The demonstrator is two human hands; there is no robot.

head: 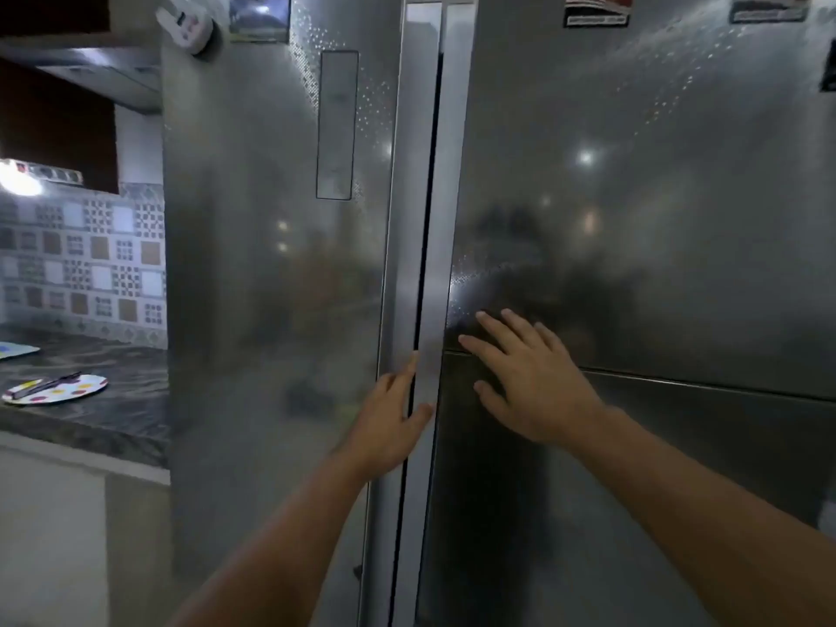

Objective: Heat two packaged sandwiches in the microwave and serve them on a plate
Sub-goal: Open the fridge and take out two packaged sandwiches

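The left hand [391, 418] sits low in the centre of the frame with its fingers reaching into the dark gap between the two fridge doors, at the vertical handle strip of the left door [271, 264]; the fingertips are hidden in the gap, so whether they have hooked the edge cannot be told. The right hand [534, 377], just right of centre, lies flat with fingers spread on the right door [633, 219], across the seam between its upper and lower panels, holding nothing. The step in hand looks like opening the fridge to fetch the sandwiches. To do it well, the left fingers should curl fully behind the handle edge before pulling, and the pull should be steady and outward, with the right palm bracing the other door so only one swings. The body needs to step back a little so the door has room. No sandwich is in view; they are presumably behind these shut doors, though nothing shows that. The microwave is not visible either. At the left edge of the frame, on the dark counter [90, 423], a spotted plate [54, 390] holds a dark utensil, perhaps a knife [47, 383], laid across it, and no food.
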